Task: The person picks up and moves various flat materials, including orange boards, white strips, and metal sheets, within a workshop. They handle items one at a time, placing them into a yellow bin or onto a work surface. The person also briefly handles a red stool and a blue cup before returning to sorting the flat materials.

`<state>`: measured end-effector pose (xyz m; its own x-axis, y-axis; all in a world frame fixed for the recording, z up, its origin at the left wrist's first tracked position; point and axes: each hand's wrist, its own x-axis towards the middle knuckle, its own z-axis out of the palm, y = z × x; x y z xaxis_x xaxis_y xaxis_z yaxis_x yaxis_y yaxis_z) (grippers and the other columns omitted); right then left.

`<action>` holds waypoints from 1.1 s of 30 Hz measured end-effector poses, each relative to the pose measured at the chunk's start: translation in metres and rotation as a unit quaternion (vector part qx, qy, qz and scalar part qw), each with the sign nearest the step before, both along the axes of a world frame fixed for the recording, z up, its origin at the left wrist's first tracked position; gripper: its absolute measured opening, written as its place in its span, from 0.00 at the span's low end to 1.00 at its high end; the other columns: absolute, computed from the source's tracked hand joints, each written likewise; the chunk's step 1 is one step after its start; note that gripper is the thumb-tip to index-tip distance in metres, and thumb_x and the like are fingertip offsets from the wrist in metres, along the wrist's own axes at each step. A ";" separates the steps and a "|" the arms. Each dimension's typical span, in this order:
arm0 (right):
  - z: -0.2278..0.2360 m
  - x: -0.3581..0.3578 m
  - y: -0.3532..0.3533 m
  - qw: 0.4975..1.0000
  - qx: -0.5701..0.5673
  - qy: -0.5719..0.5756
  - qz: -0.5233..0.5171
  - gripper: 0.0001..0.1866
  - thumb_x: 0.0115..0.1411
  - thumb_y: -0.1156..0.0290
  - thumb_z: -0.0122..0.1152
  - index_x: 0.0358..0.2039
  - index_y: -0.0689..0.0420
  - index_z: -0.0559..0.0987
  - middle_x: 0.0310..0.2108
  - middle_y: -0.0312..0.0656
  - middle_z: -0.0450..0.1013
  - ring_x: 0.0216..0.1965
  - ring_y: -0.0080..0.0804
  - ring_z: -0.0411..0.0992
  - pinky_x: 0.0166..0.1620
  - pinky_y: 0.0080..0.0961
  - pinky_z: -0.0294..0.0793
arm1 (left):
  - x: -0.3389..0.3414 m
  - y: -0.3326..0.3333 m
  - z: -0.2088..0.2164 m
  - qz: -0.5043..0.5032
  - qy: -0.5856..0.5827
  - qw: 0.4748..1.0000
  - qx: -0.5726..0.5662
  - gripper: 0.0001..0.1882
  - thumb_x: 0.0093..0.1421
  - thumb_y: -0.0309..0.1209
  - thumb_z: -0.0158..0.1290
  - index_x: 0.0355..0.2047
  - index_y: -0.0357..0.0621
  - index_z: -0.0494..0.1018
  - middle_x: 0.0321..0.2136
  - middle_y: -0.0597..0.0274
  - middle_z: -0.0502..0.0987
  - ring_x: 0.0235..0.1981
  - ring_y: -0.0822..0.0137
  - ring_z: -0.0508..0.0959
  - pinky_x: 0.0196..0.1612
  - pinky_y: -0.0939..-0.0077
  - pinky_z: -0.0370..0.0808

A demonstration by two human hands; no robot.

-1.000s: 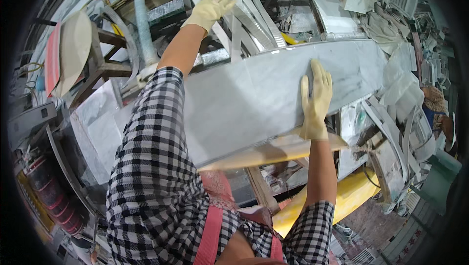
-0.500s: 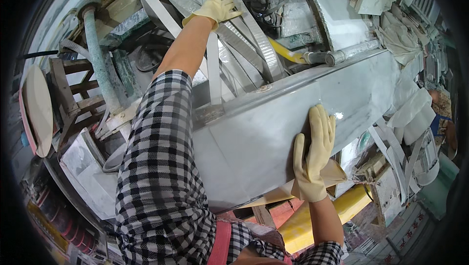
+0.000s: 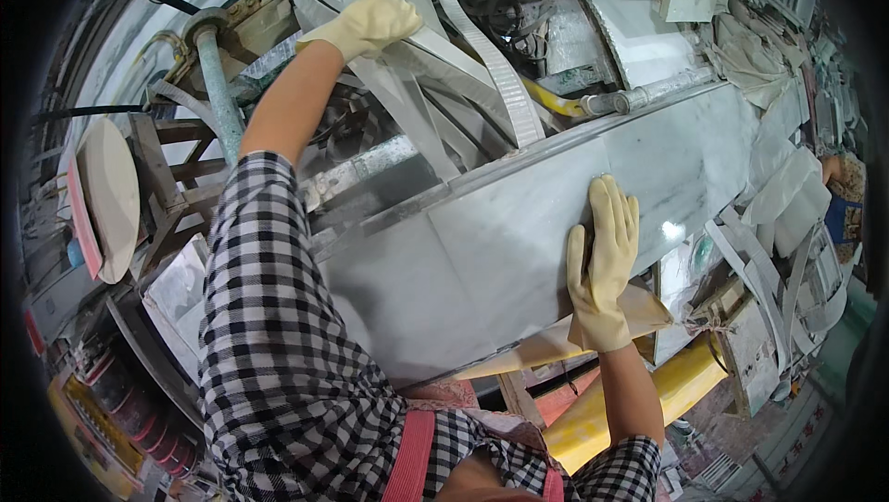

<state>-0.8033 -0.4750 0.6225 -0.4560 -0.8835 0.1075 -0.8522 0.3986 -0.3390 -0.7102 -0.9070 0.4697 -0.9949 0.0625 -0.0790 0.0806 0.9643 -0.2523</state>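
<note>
My left hand [image 3: 375,22], in a pale yellow rubber glove, is closed on a bundle of long, flat grey straps [image 3: 444,85]. The straps bend and overlap beyond the slab, and some look ribbed. Its fingertips are partly hidden behind the knuckles. My right hand [image 3: 604,261], gloved the same way, lies flat with fingers stretched on the near right part of a polished, pale grey veined stone slab [image 3: 472,270]. A thin seam line crosses the slab's face.
A greenish metal post [image 3: 218,94] stands at left by a wooden frame [image 3: 176,169]. A pipe with a yellow hose [image 3: 556,102] runs along the slab's far edge. Below the slab's near edge lies a yellow tube-like roll [image 3: 639,400]. Another person [image 3: 843,201] is at far right.
My left hand has gone from spread fingers to a closed grip and moved left, dragging the straps along. The right hand stays on the slab. The view has shifted slightly.
</note>
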 end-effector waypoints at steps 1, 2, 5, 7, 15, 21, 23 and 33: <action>0.000 -0.001 0.000 1.000 -0.001 -0.001 0.000 0.30 0.57 0.76 0.58 0.62 0.62 0.69 0.61 0.56 0.68 0.61 0.57 0.65 0.67 0.57 0.55 | 0.005 -0.004 0.005 0.003 0.006 1.000 -0.003 0.13 0.43 0.28 0.64 0.30 0.48 0.74 0.26 0.64 0.80 0.33 0.62 0.84 0.33 0.68 0.80; 0.001 -0.001 -0.001 1.000 0.002 -0.004 -0.004 0.30 0.57 0.76 0.58 0.62 0.63 0.69 0.61 0.56 0.68 0.61 0.57 0.65 0.67 0.57 0.55 | 0.010 -0.008 0.010 0.005 0.011 1.000 -0.006 0.13 0.44 0.28 0.64 0.30 0.48 0.74 0.25 0.64 0.79 0.32 0.62 0.84 0.33 0.68 0.80; 0.002 0.000 0.000 1.000 -0.014 -0.004 0.003 0.28 0.59 0.75 0.56 0.61 0.63 0.70 0.60 0.56 0.68 0.61 0.57 0.65 0.67 0.57 0.55 | 0.025 -0.014 0.026 -0.043 0.062 0.997 -0.015 0.09 0.48 0.29 0.60 0.28 0.46 0.71 0.22 0.64 0.77 0.27 0.60 0.82 0.29 0.66 0.79; 0.002 0.000 0.000 1.000 -0.022 0.003 0.005 0.27 0.61 0.75 0.56 0.61 0.63 0.69 0.60 0.56 0.68 0.61 0.57 0.66 0.67 0.57 0.55 | 0.032 -0.020 0.039 -0.027 0.044 0.999 -0.015 0.10 0.48 0.29 0.60 0.29 0.46 0.69 0.23 0.63 0.77 0.27 0.61 0.82 0.28 0.65 0.78; 0.003 0.000 0.002 1.000 -0.017 0.006 0.005 0.26 0.62 0.75 0.55 0.61 0.62 0.70 0.60 0.56 0.68 0.61 0.56 0.66 0.67 0.55 0.56 | 0.046 -0.038 0.075 0.086 -0.057 0.993 0.063 0.28 0.33 0.27 0.71 0.37 0.45 0.71 0.31 0.53 0.79 0.39 0.48 0.81 0.42 0.59 0.78; 0.005 0.001 0.002 0.999 -0.035 0.027 0.009 0.24 0.62 0.74 0.56 0.60 0.62 0.71 0.59 0.54 0.70 0.61 0.53 0.67 0.67 0.52 0.58 | 0.058 -0.032 0.116 0.087 -0.020 0.994 0.068 0.22 0.37 0.26 0.68 0.33 0.44 0.72 0.29 0.54 0.77 0.39 0.46 0.79 0.43 0.55 0.75; 0.004 0.000 0.004 0.998 -0.055 0.023 0.012 0.24 0.61 0.74 0.56 0.59 0.62 0.72 0.59 0.52 0.71 0.61 0.51 0.67 0.67 0.51 0.58 | 0.070 -0.038 0.155 0.071 0.008 0.996 0.050 0.21 0.39 0.24 0.66 0.35 0.44 0.71 0.31 0.54 0.77 0.40 0.46 0.78 0.48 0.55 0.75; 0.005 0.000 0.009 0.994 -0.092 0.055 0.026 0.22 0.60 0.74 0.59 0.56 0.61 0.72 0.56 0.52 0.73 0.59 0.49 0.68 0.65 0.46 0.60 | 0.143 -0.044 0.327 0.127 0.091 0.953 -0.259 0.05 0.51 0.30 0.54 0.22 0.47 0.79 0.24 0.57 0.80 0.34 0.54 0.80 0.42 0.54 0.73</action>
